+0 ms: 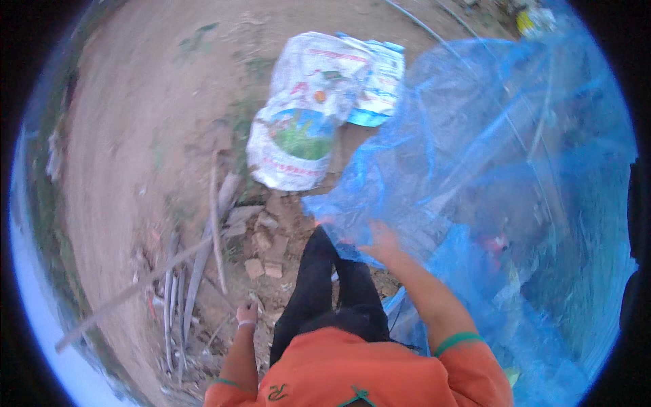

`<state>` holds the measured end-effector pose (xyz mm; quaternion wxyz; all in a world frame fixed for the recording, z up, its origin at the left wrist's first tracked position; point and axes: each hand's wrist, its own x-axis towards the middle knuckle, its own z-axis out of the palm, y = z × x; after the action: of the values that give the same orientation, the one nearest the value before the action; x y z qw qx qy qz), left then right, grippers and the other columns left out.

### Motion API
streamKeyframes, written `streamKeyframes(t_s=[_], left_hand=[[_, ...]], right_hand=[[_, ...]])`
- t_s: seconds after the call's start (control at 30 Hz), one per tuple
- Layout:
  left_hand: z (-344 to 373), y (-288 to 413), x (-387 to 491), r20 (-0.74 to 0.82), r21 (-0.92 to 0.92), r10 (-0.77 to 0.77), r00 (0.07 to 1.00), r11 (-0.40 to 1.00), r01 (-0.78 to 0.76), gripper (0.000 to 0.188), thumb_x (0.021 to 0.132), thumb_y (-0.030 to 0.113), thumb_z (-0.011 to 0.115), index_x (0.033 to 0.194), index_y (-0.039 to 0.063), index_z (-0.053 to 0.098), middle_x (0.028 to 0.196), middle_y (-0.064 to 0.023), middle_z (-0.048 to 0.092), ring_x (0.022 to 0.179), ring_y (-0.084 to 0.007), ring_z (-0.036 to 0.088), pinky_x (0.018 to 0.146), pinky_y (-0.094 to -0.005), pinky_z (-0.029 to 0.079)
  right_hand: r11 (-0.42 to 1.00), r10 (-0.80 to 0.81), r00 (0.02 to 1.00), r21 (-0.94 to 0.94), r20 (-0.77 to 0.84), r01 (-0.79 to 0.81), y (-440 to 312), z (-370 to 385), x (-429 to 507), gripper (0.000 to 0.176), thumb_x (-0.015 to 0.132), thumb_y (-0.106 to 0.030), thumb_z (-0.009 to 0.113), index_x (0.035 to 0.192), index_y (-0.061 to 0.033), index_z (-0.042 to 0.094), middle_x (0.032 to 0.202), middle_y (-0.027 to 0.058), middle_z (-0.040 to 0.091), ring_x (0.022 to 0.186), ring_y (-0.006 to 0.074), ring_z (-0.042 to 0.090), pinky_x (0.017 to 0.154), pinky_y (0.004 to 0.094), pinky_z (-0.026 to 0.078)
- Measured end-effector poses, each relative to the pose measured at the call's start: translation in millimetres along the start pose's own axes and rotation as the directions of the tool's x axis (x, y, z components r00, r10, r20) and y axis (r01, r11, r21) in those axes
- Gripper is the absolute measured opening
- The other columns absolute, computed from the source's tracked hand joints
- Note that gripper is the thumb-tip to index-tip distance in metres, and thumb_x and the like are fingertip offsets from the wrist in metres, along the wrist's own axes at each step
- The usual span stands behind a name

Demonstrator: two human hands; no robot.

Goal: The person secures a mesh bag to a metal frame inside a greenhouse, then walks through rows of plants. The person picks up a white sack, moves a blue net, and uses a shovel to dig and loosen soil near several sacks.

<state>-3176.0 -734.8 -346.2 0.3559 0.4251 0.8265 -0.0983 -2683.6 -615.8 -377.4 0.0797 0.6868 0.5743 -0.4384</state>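
Blue see-through sheeting [457, 147], either mesh or film, spreads over the right side. My right hand [381, 244] touches its near edge just above my knees, thumb apart from the fingers. Blur hides whether the hand grips the sheeting. Low on my left side, my left hand [246, 313] hangs with curled fingers above the littered ground. Thin sticks lie close to it, and I cannot tell whether it holds anything. Ahead of me, a white printed woven sack [300, 112] lies flat on the soil, partly over a second white and blue bag [381, 76].
Several wooden sticks and poles [196, 285] lie at the left, one long pole [127, 295] slanting across them. Broken bricks [264, 267] sit before my feet. Thin rods [432, 33] cross at the upper right, near a yellow and white item [534, 23]. Bare dirt [132, 112] stretches left.
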Motion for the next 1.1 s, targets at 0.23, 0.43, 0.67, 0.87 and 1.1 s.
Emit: streamKeyframes(t_s=[0.23,0.43,0.67,0.87,1.1], left_hand=[[57.4,28.8,76.5,0.062,0.161,0.087,0.994,0.982,-0.096,0.027,0.076,0.023,0.066,0.094,0.003,0.066,0.084,-0.0204,0.066,0.079,-0.0367,0.064,0.074,-0.0447,0.048],[85.0,-8.0,198.6,-0.162,0.422,0.017,0.987,0.905,0.054,0.053,0.071,0.035,0.073,0.111,0.001,0.061,0.103,-0.0216,0.063,0.096,-0.0369,0.059,0.087,-0.0444,0.045],[76.8,-97.0,311.1,-0.452,0.600,-0.259,0.854,0.619,0.506,0.102,0.063,0.064,0.070,0.131,-0.006,0.037,0.127,-0.0227,0.046,0.114,-0.0387,0.048,0.093,-0.0478,0.041],[64.6,-163.0,365.4,-0.394,0.646,-0.267,0.879,0.600,0.472,0.099,0.059,0.060,0.075,0.129,-0.001,0.040,0.118,-0.0198,0.052,0.111,-0.0384,0.050,0.091,-0.0474,0.043],[47.5,-164.1,373.3,-0.162,0.107,-0.311,0.936,0.938,0.330,0.052,0.073,0.036,0.069,0.098,-0.008,0.060,0.077,-0.0184,0.066,0.074,-0.0337,0.063,0.070,-0.0426,0.048]], right_hand=[[0.999,0.025,1.000,-0.036,-0.002,-0.025,-43.1,35.6,107.8,0.091,0.063,-0.041,0.079,0.140,-0.0192,0.035,0.151,0.0184,0.010,0.137,0.0385,0.018,0.104,0.0593,0.026],[0.908,-0.006,0.993,-0.415,0.114,0.053,13.8,126.6,172.7,0.061,0.071,-0.034,0.073,0.126,-0.0183,0.053,0.148,0.0198,0.023,0.136,0.0373,0.023,0.104,0.0606,0.023],[0.802,0.568,0.710,-0.474,0.416,-0.363,224.8,161.7,21.3,0.018,0.079,-0.011,0.059,0.095,-0.0075,0.066,0.097,0.0146,0.067,0.092,0.0290,0.065,0.073,0.0437,0.052],[0.531,0.831,0.109,-0.716,0.546,-0.453,275.1,148.3,-252.5,0.037,0.079,-0.036,0.055,0.103,-0.0118,0.067,0.109,0.0119,0.064,0.104,0.0306,0.060,0.088,0.0418,0.048],[0.276,0.717,-0.178,-0.508,0.674,-0.816,285.8,166.3,-337.1,0.042,0.078,-0.041,0.062,0.102,-0.0067,0.067,0.099,0.0144,0.067,0.089,0.0290,0.065,0.080,0.0404,0.052]])
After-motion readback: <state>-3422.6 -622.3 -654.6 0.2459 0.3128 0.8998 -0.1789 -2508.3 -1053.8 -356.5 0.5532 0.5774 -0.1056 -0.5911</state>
